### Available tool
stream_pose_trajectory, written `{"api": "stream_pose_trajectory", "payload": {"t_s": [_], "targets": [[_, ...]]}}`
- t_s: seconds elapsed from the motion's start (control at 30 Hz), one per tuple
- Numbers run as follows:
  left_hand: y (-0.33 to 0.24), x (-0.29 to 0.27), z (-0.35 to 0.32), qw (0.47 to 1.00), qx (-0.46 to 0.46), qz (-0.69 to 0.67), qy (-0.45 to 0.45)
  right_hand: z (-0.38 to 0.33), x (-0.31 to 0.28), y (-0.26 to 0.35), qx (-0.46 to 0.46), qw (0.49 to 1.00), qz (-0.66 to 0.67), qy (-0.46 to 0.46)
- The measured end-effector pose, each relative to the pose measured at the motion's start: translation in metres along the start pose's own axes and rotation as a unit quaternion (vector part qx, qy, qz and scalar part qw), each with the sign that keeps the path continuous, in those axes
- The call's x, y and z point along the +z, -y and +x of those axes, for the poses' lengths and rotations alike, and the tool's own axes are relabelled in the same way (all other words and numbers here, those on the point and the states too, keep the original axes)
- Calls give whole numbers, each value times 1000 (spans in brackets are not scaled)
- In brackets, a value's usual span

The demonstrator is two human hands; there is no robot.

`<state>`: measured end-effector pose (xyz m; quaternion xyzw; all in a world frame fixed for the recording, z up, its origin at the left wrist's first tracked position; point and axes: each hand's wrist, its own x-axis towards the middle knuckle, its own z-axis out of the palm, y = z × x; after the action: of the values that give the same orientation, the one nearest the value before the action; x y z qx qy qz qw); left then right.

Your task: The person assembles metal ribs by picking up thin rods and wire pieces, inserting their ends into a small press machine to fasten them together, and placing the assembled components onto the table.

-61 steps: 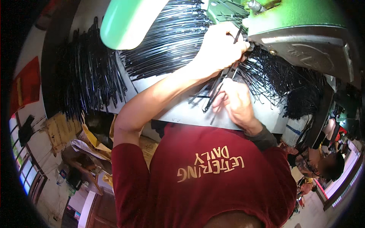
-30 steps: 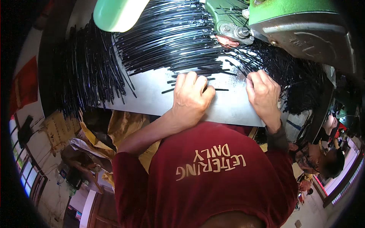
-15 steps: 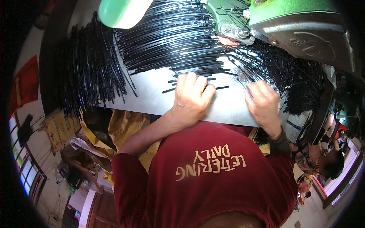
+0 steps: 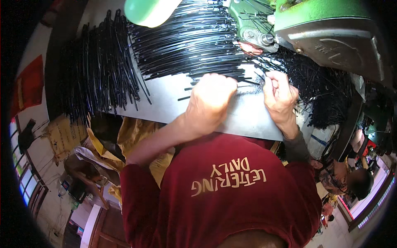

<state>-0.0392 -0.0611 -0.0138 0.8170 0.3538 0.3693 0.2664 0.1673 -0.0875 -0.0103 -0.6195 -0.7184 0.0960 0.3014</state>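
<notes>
Over the grey metal tabletop (image 4: pixel 252 113), my left hand (image 4: pixel 211 101) is closed at the near edge of a neat stack of thin black rods (image 4: pixel 186 53). One loose rod (image 4: pixel 184 98) sticks out on its left side; whatever its fingers grip is hidden beneath them. My right hand (image 4: pixel 281 97) is closed in a pinch, with a thin black rod (image 4: pixel 259 76) at its fingertips. Just beyond the right hand lies a tangled heap of black rods (image 4: pixel 326 91).
More black rods (image 4: pixel 103 62) lie in a bundle at the left. A green machine (image 4: pixel 322 25) with a dark casing overhangs the far right, and a pale green lamp (image 4: pixel 149 10) hangs at the top. Brown paper sacks (image 4: pixel 136 132) sit below the table. Another person (image 4: pixel 345 180) is at the right.
My right hand has moved up and slightly left, toward the rod ends. My left hand has rolled over, its knuckles now facing up. The view has shifted slightly.
</notes>
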Motion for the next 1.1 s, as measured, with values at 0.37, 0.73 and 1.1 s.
{"api": "stream_pose_trajectory", "payload": {"t_s": [0.37,0.73,1.1], "targets": [[33,4,56,995,15,-40,-94,32,22,18,135,947,292,21],[28,6,56,997,2,-36,-70,36,20,14,175,930,321,20],[23,3,56,999,2,34,-37,35,21,17,201,916,348,5]]}}
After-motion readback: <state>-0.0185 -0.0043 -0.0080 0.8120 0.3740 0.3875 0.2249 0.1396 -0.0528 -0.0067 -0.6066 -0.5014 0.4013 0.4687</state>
